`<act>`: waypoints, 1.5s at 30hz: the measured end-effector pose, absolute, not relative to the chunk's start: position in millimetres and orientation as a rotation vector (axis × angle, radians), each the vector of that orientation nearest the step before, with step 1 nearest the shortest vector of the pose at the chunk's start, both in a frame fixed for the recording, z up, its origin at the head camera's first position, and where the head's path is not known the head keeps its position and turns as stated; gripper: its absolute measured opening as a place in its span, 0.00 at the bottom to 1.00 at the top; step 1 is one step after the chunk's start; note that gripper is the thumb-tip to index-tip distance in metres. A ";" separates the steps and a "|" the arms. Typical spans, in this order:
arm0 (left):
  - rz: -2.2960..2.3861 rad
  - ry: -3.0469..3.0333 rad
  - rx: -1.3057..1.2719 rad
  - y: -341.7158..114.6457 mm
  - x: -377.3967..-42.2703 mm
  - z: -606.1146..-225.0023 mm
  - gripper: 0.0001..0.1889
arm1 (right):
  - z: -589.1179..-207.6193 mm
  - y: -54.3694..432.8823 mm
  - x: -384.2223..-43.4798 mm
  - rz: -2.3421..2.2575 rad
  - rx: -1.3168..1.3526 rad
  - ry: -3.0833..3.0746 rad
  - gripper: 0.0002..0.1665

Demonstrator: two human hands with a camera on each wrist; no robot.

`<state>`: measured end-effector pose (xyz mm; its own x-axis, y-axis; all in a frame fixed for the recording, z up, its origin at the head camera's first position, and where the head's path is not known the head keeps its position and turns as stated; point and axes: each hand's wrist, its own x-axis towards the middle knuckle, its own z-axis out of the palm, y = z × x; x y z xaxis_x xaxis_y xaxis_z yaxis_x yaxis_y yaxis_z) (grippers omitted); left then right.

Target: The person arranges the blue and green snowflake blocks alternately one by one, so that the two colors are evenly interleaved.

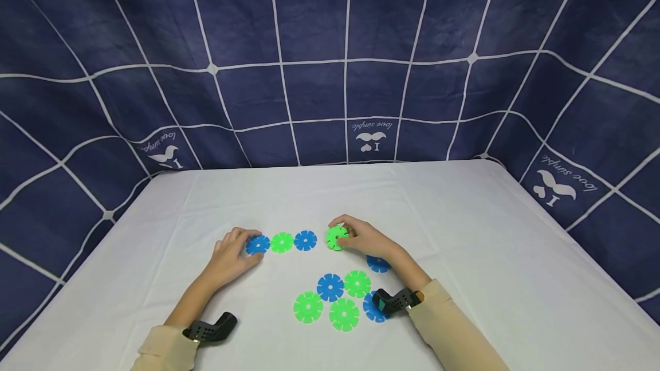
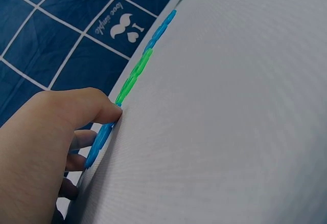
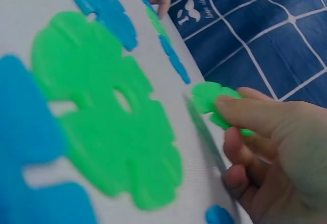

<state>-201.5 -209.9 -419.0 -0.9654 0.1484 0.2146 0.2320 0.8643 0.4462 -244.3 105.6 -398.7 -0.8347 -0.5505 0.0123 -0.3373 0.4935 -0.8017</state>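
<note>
My right hand (image 1: 367, 237) pinches a green notched plastic disc (image 1: 337, 237) between thumb and fingers. In the right wrist view, that green disc (image 3: 207, 97) is tilted and held just above the cloth. To its left a short row lies flat: a blue disc (image 1: 305, 240), a green disc (image 1: 282, 243) and a blue end disc (image 1: 258, 245). My left hand (image 1: 231, 256) holds the blue end disc by its edges, thumb on the near side and fingers on the far side. The left wrist view shows the thumb against this blue disc (image 2: 100, 144).
Nearer me lies a loose group of discs, among them a blue disc (image 1: 330, 287) and a green disc (image 1: 344, 314). Another blue disc (image 1: 378, 264) is partly under my right forearm. A white cloth (image 1: 216, 199) covers the table; a navy checked curtain (image 1: 314, 90) hangs behind.
</note>
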 end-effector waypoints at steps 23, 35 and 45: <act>-0.725 -2.858 -0.306 -210.5 -201.5 -420.2 0.25 | -418.5 89.4 -241.8 -1.284 -0.662 2.728 0.32; -0.729 -2.856 -0.299 -211.6 -201.5 -422.0 0.24 | -414.8 88.9 -236.6 -1.155 -0.740 2.800 0.21; -0.735 -2.841 -0.317 -212.4 -200.6 -421.3 0.25 | -417.1 88.2 -239.2 -1.194 -0.720 2.806 0.19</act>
